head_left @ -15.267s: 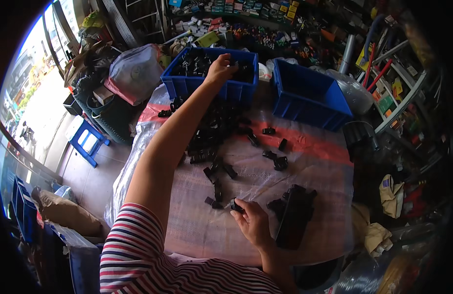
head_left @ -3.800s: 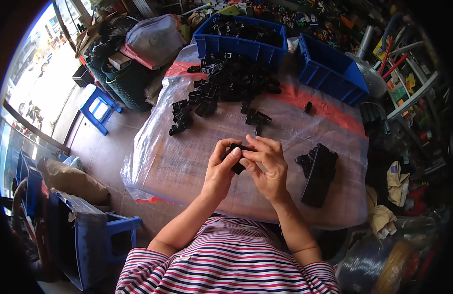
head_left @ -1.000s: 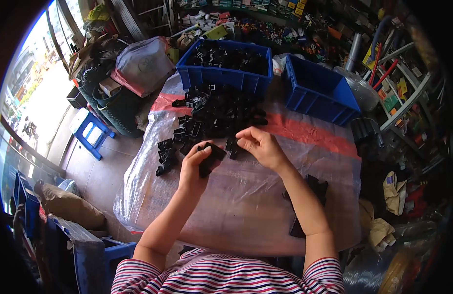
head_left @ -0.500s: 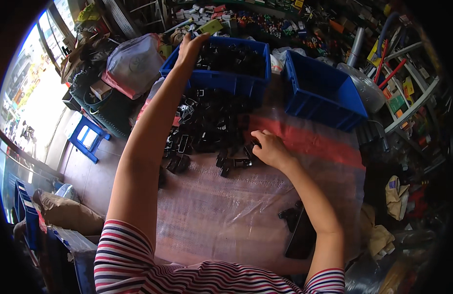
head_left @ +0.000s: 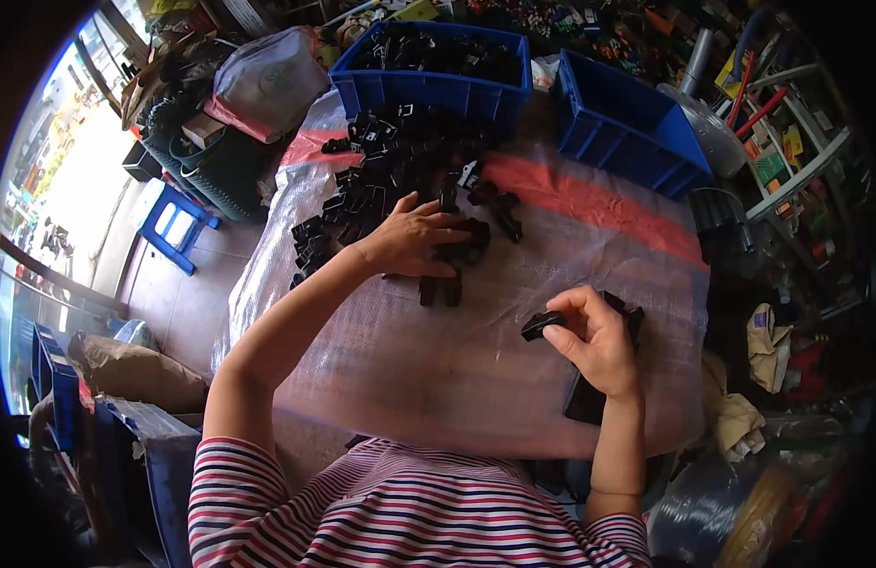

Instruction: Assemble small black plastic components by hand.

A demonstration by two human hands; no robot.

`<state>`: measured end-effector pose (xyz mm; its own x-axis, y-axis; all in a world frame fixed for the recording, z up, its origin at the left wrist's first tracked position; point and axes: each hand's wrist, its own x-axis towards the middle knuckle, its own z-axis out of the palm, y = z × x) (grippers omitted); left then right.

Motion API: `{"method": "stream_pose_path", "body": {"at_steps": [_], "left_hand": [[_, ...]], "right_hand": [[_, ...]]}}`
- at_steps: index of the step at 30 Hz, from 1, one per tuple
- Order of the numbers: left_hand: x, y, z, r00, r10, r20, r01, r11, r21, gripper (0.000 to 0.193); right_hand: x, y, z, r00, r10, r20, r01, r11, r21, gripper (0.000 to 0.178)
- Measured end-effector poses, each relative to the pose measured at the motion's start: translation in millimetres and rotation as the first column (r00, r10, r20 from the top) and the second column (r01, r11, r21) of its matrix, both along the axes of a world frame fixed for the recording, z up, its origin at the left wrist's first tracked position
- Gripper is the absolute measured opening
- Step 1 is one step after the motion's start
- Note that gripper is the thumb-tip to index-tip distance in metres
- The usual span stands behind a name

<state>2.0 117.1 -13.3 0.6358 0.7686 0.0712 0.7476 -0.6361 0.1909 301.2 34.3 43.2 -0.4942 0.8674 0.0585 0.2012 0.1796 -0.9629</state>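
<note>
While the left hand (head_left: 411, 239), fingers apart, is lying over the near edge of a loose heap of small black plastic pieces (head_left: 400, 156), the right hand (head_left: 601, 348) is pinching a short black plastic piece (head_left: 536, 328) above the pinkish plastic-sheeted surface (head_left: 438, 379).

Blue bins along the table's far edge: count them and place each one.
2. The left bin, holding black parts, stands behind the loose heap; the right bin stands to its right, angled. None seems hidden there.

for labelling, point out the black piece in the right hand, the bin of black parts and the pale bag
Black piece (head_left: 539, 328): head view, its uncovered end.
Blue bin (head_left: 429, 96): head view, near outer wall.
Pale bag (head_left: 268, 83): head view, middle of its side.
</note>
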Motion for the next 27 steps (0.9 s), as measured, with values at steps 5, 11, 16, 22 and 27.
{"method": "stream_pose_path", "body": {"at_steps": [5,11,16,22,27], "left_hand": [[-8,-18,-3,0.742,0.247,0.623,-0.447,0.875,0.186,0.016],[57,-29,-9,0.89,0.286,0.356,-0.374,0.904,0.209,0.03],[63,-28,-25,0.936,0.234,0.262,-0.314,0.893,0.324,0.042],[96,-126,-4,0.439,0.398,0.806,0.058,0.882,-0.467,0.054],[84,-154,0,0.028,0.75,0.661,0.542,0.545,-0.64,0.039]], "right_hand": [[-25,-53,-30,0.986,-0.122,0.11,0.102,0.98,0.168,0.025],[-37,-72,-71,0.937,-0.218,0.272,0.033,0.833,0.552,0.032],[-29,-65,-63,0.94,-0.257,0.225,0.103,0.84,0.533,0.028],[-53,-55,-38,0.923,-0.356,-0.147,0.385,0.839,0.384,0.029],[-58,-57,-40,0.957,-0.274,-0.09,0.287,0.873,0.394,0.03]]}}
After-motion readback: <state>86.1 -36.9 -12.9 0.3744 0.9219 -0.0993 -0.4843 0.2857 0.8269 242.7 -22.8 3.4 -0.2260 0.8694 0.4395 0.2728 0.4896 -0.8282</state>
